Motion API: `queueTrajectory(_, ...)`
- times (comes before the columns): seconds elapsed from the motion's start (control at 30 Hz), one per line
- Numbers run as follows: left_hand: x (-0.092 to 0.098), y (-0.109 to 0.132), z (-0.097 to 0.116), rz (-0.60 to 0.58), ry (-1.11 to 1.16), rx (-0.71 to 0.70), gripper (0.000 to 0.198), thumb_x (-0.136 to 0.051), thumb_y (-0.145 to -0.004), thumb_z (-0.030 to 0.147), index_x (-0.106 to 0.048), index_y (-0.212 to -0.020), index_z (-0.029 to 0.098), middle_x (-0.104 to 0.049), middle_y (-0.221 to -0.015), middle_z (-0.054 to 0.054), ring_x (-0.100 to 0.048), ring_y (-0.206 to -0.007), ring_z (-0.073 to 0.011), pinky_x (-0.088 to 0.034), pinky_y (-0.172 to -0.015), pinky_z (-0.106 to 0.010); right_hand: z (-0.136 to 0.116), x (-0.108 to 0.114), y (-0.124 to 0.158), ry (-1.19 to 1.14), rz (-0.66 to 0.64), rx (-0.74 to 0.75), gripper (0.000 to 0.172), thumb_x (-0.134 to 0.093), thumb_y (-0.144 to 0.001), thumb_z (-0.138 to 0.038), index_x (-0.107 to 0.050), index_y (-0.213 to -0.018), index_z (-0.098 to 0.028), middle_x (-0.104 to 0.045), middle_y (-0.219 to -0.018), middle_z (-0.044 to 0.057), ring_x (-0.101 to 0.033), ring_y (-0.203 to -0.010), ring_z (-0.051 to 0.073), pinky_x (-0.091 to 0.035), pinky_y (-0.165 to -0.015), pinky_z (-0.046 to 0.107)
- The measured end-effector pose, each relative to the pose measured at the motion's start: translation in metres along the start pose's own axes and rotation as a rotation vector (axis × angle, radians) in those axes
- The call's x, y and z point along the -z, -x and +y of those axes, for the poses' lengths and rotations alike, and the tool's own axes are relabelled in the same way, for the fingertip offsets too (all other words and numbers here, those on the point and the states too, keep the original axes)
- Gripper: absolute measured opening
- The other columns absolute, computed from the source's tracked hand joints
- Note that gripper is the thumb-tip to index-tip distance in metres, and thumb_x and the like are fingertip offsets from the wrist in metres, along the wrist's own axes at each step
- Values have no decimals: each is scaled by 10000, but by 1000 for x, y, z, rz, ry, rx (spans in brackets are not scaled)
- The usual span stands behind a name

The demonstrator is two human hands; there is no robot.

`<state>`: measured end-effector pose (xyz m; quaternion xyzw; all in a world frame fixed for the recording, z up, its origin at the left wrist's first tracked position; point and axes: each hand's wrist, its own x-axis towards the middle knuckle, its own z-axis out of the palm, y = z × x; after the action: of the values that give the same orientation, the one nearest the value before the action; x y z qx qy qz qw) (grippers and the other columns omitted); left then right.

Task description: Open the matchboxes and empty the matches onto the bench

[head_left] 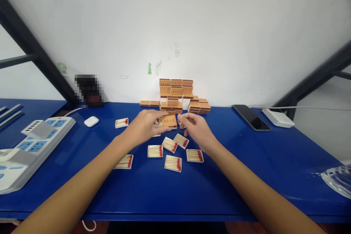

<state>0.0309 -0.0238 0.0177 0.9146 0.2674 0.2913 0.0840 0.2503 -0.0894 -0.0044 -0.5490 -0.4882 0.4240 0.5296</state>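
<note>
My left hand [145, 124] grips an orange matchbox [168, 120] with red lettering, thumb below and fingers above. Just to its right is my right hand [196, 128], its fingers curled and closed near the box's right end; whatever lies between the fingertips is hidden. Below both hands, several open matchbox trays full of red-tipped matches lie on the blue table, among them one tray [173, 163] at the front and another tray [195, 155] under my right wrist. Behind the hands rises a stack of matchboxes [176, 90] against the wall.
A smaller matchbox pile [199, 106] stands right of the stack. Farther right lie a phone [251, 117] and a white box [278, 118]. On the left are a white earbud case [91, 121] and a large power strip [35, 146]. Clear coiled plastic [338, 179] sits at the right edge.
</note>
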Motion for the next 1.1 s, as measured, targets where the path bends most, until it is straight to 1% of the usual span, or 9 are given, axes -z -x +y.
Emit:
queueTrajectory(0.1, -3, 1, 7, 38, -11, -45, 431, -821, -899, 409, -745, -1247, 165, -805, -1121, -102, -763, -975, -261, -612, -823, -385, -2, -3, 4, 20, -58, 7, 513, -743, -811, -702, -724, -843, -190, -611, -722, 4, -505, -580, 124, -448, -496, 271)
queueTrajectory(0.27, -3, 2, 6, 153, -35, -30, 428, -816, -903, 415, -738, -1237, 159, -802, -1068, -99, -761, -883, -239, -621, -790, -380, -4, 1, 3, -115, 239, 29, 476, -777, -787, -664, -734, -885, -201, -699, -940, 65, -618, -835, 186, -492, -545, 249)
queueTrajectory(0.3, -3, 2, 5, 168, -35, -31, 428, -818, -902, 409, -736, -1241, 161, -801, -1069, -99, -761, -883, -237, -623, -793, -380, -5, -1, 4, -145, 223, 25, 468, -768, -798, -661, -740, -896, -205, -710, -1012, 77, -628, -907, 201, -512, -570, 250)
queueTrajectory(0.37, -5, 2, 7, 194, -28, -37, 415, -811, -910, 401, -735, -1244, 168, -802, -1089, -100, -767, -913, -244, -629, -807, -385, -7, -7, 9, -195, 67, 2, 456, -745, -826, -661, -748, -913, -213, -718, -1098, 85, -634, -993, 220, -554, -627, 268)
queueTrajectory(0.43, -8, 2, 10, 207, -11, -39, 404, -797, -923, 404, -733, -1252, 177, -804, -1130, -101, -776, -962, -256, -636, -830, -395, -8, -13, 14, -226, -72, -22, 451, -741, -837, -662, -744, -910, -217, -722, -1084, 77, -637, -986, 218, -573, -665, 288)
queueTrajectory(0.6, -15, 2, 16, 201, 46, -47, 477, -823, -896, 439, -721, -1297, 201, -803, -1189, -89, -791, -1015, -260, -652, -871, -381, -7, -11, 14, -167, -54, -42, 444, -804, -793, -638, -738, -804, -198, -713, -932, 56, -597, -855, 175, -519, -642, 268)
queueTrajectory(0.8, -14, 2, 12, 202, 17, -10, 568, -854, -832, 526, -742, -1281, 197, -814, -1149, -98, -805, -935, -275, -661, -782, -373, -4, 2, 6, -127, -78, -41, 458, -840, -744, -638, -749, -815, -195, -712, -892, 56, -584, -773, 160, -502, -631, 283)
queueTrajectory(0.97, 7, 6, 5, 199, 10, 81, 458, -794, -887, 556, -791, -1183, 207, -818, -1146, -75, -793, -955, -267, -633, -850, -381, -6, 35, -10, -71, 36, -39, 458, -866, -706, -614, -758, -820, -184, -726, -913, 80, -620, -811, 179, -503, -601, 264)
queueTrajectory(1.1, 27, 24, -6, 13, 55, 186, 442, -783, -877, 590, -811, -1148, 242, -816, -1138, -64, -769, -972, -261, -607, -853, -368, -4, 87, -41, 114, 383, 1, 306, -817, -779, -478, -720, -791, -188, -653, -706, 40, -537, -628, 147, -405, -501, 258)
